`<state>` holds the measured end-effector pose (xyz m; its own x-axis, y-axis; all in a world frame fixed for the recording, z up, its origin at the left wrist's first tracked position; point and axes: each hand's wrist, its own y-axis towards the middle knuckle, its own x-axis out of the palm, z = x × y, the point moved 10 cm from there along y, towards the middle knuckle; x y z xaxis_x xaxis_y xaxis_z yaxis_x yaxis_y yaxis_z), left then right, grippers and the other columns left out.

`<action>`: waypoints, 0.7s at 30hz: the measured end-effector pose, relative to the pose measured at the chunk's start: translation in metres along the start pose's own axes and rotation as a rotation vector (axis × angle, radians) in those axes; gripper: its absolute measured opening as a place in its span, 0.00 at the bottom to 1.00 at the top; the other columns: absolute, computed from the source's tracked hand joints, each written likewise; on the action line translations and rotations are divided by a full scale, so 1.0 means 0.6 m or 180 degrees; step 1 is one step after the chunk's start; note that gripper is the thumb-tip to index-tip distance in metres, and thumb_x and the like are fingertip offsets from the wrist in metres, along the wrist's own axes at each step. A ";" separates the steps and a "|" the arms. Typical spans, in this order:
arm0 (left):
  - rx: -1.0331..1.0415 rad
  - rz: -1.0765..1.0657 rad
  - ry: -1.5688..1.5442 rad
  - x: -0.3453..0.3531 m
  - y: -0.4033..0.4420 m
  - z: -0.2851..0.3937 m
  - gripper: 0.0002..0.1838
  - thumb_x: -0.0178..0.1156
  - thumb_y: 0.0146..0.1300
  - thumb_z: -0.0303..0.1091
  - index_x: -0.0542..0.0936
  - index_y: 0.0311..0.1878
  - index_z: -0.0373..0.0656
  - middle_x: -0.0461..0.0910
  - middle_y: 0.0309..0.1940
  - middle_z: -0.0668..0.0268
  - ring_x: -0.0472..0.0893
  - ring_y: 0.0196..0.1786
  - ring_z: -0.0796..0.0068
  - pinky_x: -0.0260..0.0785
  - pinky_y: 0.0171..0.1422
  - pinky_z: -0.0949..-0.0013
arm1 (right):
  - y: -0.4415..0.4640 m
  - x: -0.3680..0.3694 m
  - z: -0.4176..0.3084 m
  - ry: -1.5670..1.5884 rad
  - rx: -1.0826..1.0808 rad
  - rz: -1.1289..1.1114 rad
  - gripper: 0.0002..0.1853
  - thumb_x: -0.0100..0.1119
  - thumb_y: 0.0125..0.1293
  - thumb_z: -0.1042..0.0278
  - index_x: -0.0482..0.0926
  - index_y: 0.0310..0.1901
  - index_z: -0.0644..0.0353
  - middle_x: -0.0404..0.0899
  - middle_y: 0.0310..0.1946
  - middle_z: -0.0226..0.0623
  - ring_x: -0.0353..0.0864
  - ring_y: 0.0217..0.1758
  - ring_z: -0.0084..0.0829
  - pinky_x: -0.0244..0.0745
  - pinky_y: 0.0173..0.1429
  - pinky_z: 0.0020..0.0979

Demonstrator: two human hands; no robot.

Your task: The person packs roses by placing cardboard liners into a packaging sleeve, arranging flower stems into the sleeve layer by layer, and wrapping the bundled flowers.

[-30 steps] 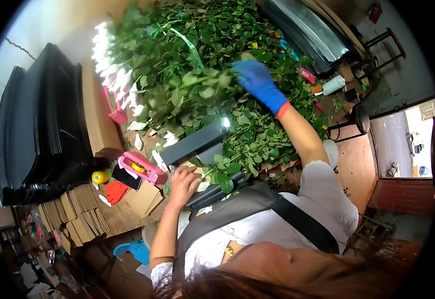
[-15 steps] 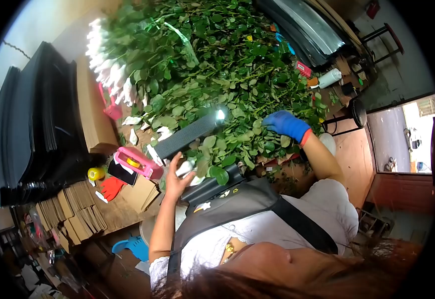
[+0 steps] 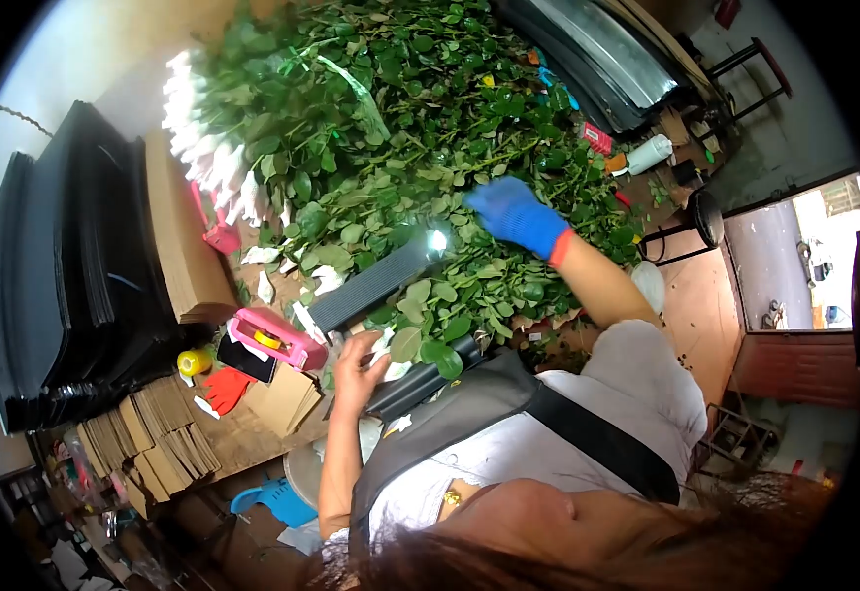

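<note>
My bare left hand (image 3: 354, 372) is at the near edge of the leafy pile, its thumb and fingers curled around a white flower bud (image 3: 382, 345), probably a rose. Leaves (image 3: 440, 357) spread to the right of that bud, above a black ridged piece (image 3: 425, 382) by my apron. My right hand (image 3: 517, 219), in a blue glove with a red cuff, is over the heap of green leafy stems (image 3: 420, 128); motion smears its fingers. Between the hands lies a dark ridged strip (image 3: 371, 286) with a bright light spot at its far end.
White flower heads (image 3: 208, 148) line the heap's left end. A pink tape dispenser (image 3: 277, 337), red glove (image 3: 225, 390), yellow tape roll (image 3: 194, 362) and cardboard pieces (image 3: 169, 433) lie at left. Black sheets (image 3: 56, 286) stand beyond. A white bottle (image 3: 650, 155) lies at right.
My right hand has moved left and farther up over the leaves. My left hand's fingers have drawn closer together around the bud. The camera view has shifted slightly.
</note>
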<state>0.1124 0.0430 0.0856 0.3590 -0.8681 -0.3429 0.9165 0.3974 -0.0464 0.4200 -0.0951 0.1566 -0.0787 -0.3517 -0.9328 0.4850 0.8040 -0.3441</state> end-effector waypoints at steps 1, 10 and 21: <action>-0.0032 -0.0031 -0.0009 0.002 0.002 0.005 0.21 0.71 0.57 0.25 0.81 0.55 0.43 0.80 0.53 0.62 0.82 0.52 0.69 0.79 0.53 0.68 | 0.026 -0.031 -0.014 0.0535 0.0035 0.0305 0.26 0.58 0.65 0.67 0.72 0.66 0.47 0.81 0.51 0.36 0.81 0.56 0.38 0.74 0.58 0.41; 0.0877 0.0387 0.1083 -0.001 0.014 0.038 0.10 0.68 0.60 0.30 0.84 0.45 0.40 0.83 0.45 0.57 0.80 0.48 0.55 0.72 0.53 0.58 | 0.139 -0.059 0.012 0.0932 -0.0320 0.2160 0.20 0.62 0.59 0.74 0.84 0.52 0.41 0.85 0.43 0.31 0.82 0.47 0.37 0.79 0.53 0.38; -0.0395 0.0498 -0.0423 0.003 0.011 -0.050 0.32 0.68 0.59 0.25 0.66 0.66 0.41 0.78 0.51 0.58 0.79 0.55 0.66 0.71 0.62 0.66 | -0.136 0.025 0.047 0.1040 -0.0697 0.0892 0.21 0.59 0.61 0.76 0.85 0.53 0.39 0.86 0.42 0.33 0.85 0.42 0.37 0.82 0.49 0.38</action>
<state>0.1139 0.0527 0.0567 0.5226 -0.8213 -0.2290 0.8221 0.5566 -0.1201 0.4036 -0.1795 0.1740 -0.2577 0.0338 -0.9656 0.3347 0.9406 -0.0564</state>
